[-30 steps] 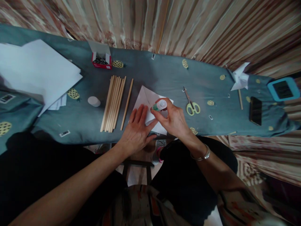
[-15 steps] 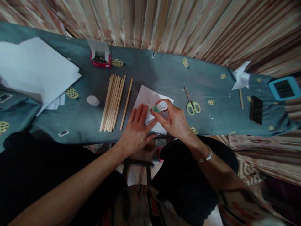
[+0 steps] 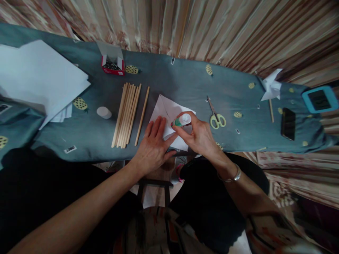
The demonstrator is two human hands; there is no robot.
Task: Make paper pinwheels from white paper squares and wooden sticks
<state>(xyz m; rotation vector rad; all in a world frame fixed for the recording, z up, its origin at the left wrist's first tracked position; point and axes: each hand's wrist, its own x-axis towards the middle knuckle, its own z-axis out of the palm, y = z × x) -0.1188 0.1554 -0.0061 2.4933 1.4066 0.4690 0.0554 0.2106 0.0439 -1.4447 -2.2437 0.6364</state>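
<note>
A white sheet of paper [image 3: 173,107] with slits and crease lines lies in front of me near the table's front edge. My left hand [image 3: 153,141] rests flat on its left part, fingers stretched out. Above the paper's right half, my right hand [image 3: 197,134] grips a glue stick [image 3: 180,121] with a green label, held tilted with its lower end against or just over the paper; the exact contact is hidden. A white cap [image 3: 104,112] stands to the left of the wooden sticks.
Several wooden sticks [image 3: 126,116] lie left of the paper, one [image 3: 142,116] apart. Scissors [image 3: 217,120], a paper pinwheel [image 3: 271,85], a phone [image 3: 288,123] and a blue-framed device [image 3: 320,100] are to the right. An open red box [image 3: 113,69] and white sheets [image 3: 42,81] stand left.
My right hand has shifted slightly to the right with the glue stick. My left hand stays pressed on the paper.
</note>
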